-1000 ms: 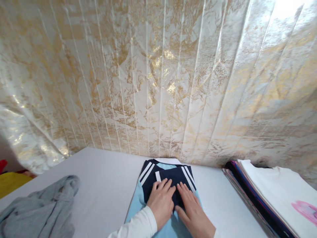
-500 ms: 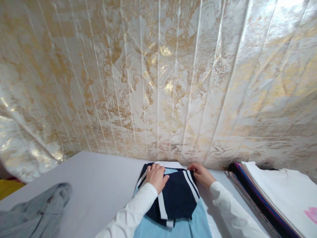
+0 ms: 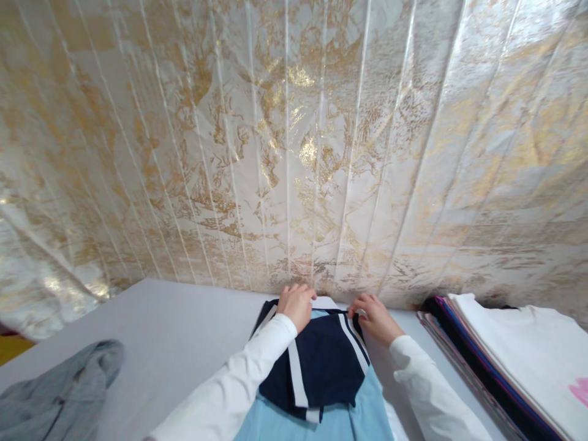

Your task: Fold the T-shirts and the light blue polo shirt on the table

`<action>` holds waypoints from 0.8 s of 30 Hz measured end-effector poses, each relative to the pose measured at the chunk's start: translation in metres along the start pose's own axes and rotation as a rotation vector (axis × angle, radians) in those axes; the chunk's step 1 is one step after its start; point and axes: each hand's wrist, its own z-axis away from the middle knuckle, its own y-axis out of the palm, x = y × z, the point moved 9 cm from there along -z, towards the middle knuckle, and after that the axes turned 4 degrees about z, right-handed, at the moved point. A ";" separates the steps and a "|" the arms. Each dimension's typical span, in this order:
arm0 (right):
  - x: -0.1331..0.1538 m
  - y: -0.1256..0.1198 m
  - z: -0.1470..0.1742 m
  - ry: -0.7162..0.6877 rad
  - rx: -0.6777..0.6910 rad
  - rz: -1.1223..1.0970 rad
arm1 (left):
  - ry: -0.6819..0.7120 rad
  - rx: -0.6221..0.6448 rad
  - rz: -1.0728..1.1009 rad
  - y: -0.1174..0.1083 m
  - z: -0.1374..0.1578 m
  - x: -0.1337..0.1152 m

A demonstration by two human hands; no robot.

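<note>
A light blue shirt [image 3: 316,432] with navy sleeves [image 3: 328,361] striped in white lies in front of me, its sleeves folded inward over the body. My left hand [image 3: 296,305] is over the far left part of the shirt, fingers slightly bent near its top edge; no fabric shows gripped in it. At the far right corner, my right hand [image 3: 375,318] has its thumb and fingers closed on the shirt's edge. A white piece [image 3: 327,302] shows beneath the shirt at its far end; I cannot tell what it is.
To the right stands a stack of folded clothes [image 3: 487,367] topped by a white shirt [image 3: 519,343] with a pink print. A crumpled grey garment [image 3: 64,392] lies at left on the white table [image 3: 184,331]. Behind rises a shiny gold-patterned curtain [image 3: 285,153].
My left hand has moved away from me, from the folded sleeve up to the shirt's far edge. My right hand stays at the right corner. The view has shifted slightly.
</note>
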 end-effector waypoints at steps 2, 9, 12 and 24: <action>0.001 -0.003 -0.001 0.003 -0.005 0.039 | 0.139 0.031 0.023 0.006 -0.018 -0.019; 0.001 -0.004 0.002 -0.020 0.022 0.071 | 0.388 0.141 0.041 0.042 -0.040 -0.054; -0.001 -0.007 0.004 -0.040 0.034 0.046 | 0.360 0.091 0.026 0.045 -0.039 -0.051; -0.014 0.011 0.000 0.046 0.049 -0.074 | 0.255 -0.071 -0.022 0.035 -0.041 -0.046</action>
